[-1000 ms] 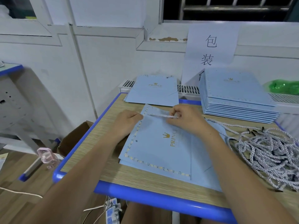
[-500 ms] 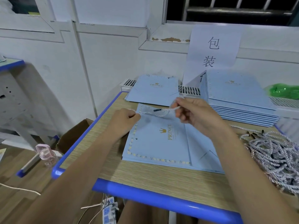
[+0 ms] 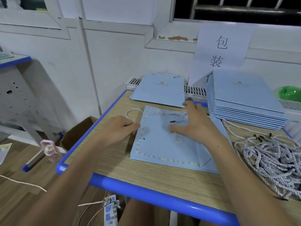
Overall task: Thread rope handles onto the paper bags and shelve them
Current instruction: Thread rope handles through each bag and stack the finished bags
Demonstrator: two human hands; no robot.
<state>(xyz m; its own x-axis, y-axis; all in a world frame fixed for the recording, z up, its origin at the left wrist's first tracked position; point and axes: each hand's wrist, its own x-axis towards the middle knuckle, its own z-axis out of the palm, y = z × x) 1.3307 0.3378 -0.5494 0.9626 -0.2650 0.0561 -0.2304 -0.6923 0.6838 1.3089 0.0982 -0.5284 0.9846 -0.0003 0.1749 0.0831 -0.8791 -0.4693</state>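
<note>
A light blue paper bag [image 3: 162,144] with gold trim lies flat on the table [image 3: 146,176]. My left hand [image 3: 118,129] grips its left edge with curled fingers. A white twisted rope loop [image 3: 130,111] sticks out past that edge and runs into those fingers. A second rope handle [image 3: 162,113] with a black tip lies across the bag's top. My right hand [image 3: 195,123] hovers over it with the fingers spread, holding nothing.
A tall stack of blue bags [image 3: 244,101] stands at the back right and a few bags [image 3: 159,90] lie at the back centre. A tangle of ropes [image 3: 273,157] covers the right side. A cardboard box [image 3: 78,132] and pink bottle [image 3: 50,150] sit on the floor at left.
My right hand has let go of the rope it was pulling and spread its fingers. The rope now lies on the bag. My left hand stays at the bag's left edge.
</note>
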